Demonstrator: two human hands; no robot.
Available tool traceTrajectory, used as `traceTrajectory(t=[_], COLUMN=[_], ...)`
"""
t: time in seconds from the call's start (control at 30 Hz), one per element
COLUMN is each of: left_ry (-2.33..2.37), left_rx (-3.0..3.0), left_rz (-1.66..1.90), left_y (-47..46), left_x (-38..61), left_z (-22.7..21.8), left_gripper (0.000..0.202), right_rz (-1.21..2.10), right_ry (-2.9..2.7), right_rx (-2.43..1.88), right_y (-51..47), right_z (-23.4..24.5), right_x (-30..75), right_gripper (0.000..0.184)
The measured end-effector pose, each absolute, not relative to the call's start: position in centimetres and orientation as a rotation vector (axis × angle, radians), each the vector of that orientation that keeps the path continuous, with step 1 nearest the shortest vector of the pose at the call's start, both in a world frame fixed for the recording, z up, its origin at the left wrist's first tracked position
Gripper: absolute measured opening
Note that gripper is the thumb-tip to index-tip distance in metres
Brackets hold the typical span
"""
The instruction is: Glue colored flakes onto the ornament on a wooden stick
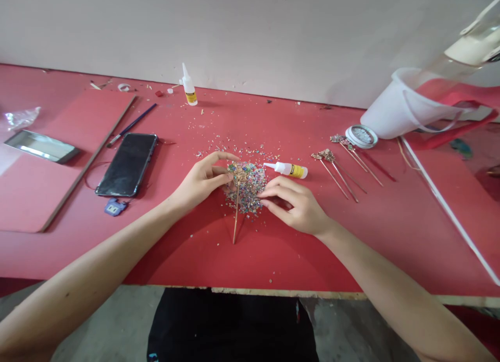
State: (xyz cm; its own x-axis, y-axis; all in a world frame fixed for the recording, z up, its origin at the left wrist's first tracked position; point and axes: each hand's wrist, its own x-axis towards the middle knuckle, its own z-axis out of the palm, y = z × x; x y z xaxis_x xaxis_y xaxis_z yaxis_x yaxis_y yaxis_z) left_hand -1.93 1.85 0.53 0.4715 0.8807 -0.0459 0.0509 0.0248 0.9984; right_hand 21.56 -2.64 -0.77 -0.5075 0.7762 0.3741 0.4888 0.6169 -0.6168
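Pinching the ornamented head of a gold hairpin (236, 206) between thumb and fingertips, my left hand (203, 181) is closed narrowly on it near the middle of the red table (203, 258). The pin's thin stem slants down towards me, its tip resting on the table surface. The head sits over a pile of coloured chips (250, 192), a small glittering heap with loose specks scattered around it and towards the wall. My right hand (299, 208) lies just right of the heap, fingers drawn close together and lightly curled, the fingertips (264, 195) touching the heap's right edge; I cannot tell whether they grip a chip. Just beyond this hand a small glue bottle (288, 169) with a yellow label lies on its side, nozzle pointing at the heap. A second glue bottle (189, 90) stands upright near the wall. Further right, several finished hairpins (339, 169) lie side by side, heads away from me, near a round tin lid (361, 136) and a white bucket (390, 112) tipped on its side. To the left lie a dark phone (128, 164), face up, with a small blue tag (115, 208) beside its near corner, a thin brush (132, 125), a red board (58, 195), and on that board a metal tray (41, 146).
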Motion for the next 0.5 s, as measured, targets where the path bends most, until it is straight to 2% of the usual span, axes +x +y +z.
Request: traceTrajectory(t=[0.5], left_ry=[0.907], left_rx=[1.405], left_rz=[0.788], left_y=[1.81], left_x=[-1.93], left_z=[0.55], left_gripper=[0.034], right_rz=[0.452], right_ry=[-2.461], right_rx=[-0.934], right_y=[-2.56], right_z=[-1.12], right_x=[21.83], right_gripper=[0.012])
